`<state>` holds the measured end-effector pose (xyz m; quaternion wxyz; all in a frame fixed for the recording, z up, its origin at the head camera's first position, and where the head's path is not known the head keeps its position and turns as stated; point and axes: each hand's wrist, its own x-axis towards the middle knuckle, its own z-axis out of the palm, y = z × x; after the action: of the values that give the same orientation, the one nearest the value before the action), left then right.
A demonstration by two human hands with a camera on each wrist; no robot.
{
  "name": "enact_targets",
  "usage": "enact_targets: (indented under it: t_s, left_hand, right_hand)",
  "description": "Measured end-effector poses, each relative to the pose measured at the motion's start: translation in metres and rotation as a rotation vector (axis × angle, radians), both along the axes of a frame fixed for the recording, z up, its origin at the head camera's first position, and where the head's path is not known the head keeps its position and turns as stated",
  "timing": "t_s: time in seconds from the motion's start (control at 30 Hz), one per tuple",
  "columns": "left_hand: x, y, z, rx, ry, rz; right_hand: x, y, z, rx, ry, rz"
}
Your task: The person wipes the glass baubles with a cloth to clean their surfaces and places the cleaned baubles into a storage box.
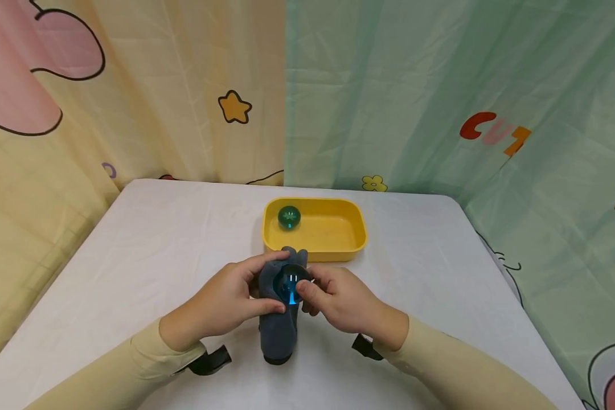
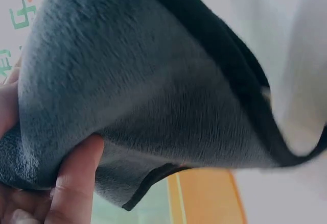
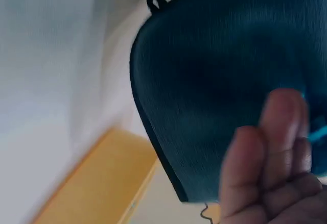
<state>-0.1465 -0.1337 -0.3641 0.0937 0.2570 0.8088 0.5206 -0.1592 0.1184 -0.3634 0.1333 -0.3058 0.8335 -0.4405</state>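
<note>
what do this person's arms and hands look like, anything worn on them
The left hand and right hand are ungloved. Plain beige sleeves reach down to both wrists, and a flat black piece sticks out at each wrist.

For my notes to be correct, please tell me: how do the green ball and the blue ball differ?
The green ball sits inside the yellow tray; the blue ball is outside it, against the grey cloth. The right hand touches the blue ball; no hand touches the green ball. Both look round and shiny.
</note>
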Motion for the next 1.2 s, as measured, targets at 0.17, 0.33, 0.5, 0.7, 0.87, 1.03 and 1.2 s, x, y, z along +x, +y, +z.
enact_targets:
  t_s: [0.17,0.33,0.5,0.7,0.87,1.03,1.2]
  left_hand:
    - [-0.001,0.001,-0.005,-0.001,0.016,0.009]
    - [-0.003,0.000,-0.006,0.024,-0.004,0.035]
    - [-0.004,-0.002,-0.005,0.072,-0.061,0.007]
    - [-0.003,-0.001,-0.004,0.070,-0.016,-0.036]
    - [-0.001,-0.001,-0.005,0.042,0.002,-0.043]
    - [-0.001,-0.001,-0.006,0.040,-0.006,-0.021]
    - [-0.003,-0.003,-0.005,0.070,-0.034,0.015]
  right_hand:
    - [0.007,-0.004,0.001,0.058,0.127,-0.034]
    - [0.011,-0.003,0.003,0.185,0.306,0.038]
    - [0.008,-0.002,0.006,0.316,0.406,0.079]
    - [0.003,0.003,0.006,0.254,0.368,0.086]
    - [0.001,-0.001,0.001,0.080,0.140,0.022]
    - [0.007,-0.006,-0.003,0.020,0.108,-0.008]
    - [0.010,-0.004,-0.001,0.111,0.310,0.077]
